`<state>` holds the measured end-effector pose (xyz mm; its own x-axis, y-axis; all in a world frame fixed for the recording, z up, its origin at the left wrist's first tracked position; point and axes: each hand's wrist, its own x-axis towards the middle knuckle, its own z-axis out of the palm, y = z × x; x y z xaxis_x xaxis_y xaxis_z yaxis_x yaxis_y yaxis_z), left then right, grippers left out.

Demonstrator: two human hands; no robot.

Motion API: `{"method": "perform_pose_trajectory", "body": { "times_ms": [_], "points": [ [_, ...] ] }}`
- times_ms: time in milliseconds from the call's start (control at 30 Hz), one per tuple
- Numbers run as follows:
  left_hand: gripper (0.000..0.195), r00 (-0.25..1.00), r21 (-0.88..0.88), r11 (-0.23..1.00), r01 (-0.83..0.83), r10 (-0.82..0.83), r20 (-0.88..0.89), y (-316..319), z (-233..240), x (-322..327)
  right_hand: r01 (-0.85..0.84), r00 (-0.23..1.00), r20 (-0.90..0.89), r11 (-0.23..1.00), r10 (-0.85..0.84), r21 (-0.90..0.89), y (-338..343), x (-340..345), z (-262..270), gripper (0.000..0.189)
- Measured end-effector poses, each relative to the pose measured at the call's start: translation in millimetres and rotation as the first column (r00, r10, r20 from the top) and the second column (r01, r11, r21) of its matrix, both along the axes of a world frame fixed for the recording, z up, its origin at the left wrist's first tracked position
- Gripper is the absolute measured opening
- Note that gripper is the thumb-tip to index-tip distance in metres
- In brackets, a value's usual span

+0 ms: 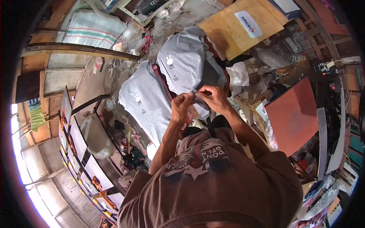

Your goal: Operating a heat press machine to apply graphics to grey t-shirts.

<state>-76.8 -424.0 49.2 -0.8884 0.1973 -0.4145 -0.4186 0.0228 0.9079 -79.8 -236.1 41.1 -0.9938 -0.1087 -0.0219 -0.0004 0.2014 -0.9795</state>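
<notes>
Both my hands meet at the near edge of a light grey fabric piece [182, 59] with a white rabbit print and small dark marks below it. My left hand [182, 105] pinches that edge between thumb and fingers. Close beside it, my right hand [215, 98] pinches the same edge, fingertips almost touching the left ones. What lies right between the fingertips is too small to tell. To the left, a second grey fabric piece [146, 107] with the same print lies over a pile. Darker and reddish cloth layers show between the two.
A wooden board [242, 28] with a white sticker lies beyond, to the right. A reddish-brown panel [293, 116] stands at my right. On the left are a rack with white boards [98, 172], a wooden beam [82, 51] and a striped sack [94, 28]. Scraps litter the floor.
</notes>
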Motion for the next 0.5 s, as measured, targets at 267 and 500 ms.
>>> {"method": "perform_pose_trajectory", "body": {
  "times_ms": [267, 500],
  "points": [
    [0.028, 0.934, 0.24, 0.904, -0.352, 0.358, 0.021, -24.4, 4.7, -18.1, 0.528, 0.799, 0.447, 0.825, -0.402, -0.2, 43.5, -9.0, -72.1, 0.023],
    [0.031, 0.78, -0.022, 0.835, -0.55, 0.504, -0.372, -85.1, 81.7, -91.6, 0.489, 0.786, 0.445, 0.872, -0.429, -0.025, 62.1, -21.7, -91.8, 0.027]
  ]
}}
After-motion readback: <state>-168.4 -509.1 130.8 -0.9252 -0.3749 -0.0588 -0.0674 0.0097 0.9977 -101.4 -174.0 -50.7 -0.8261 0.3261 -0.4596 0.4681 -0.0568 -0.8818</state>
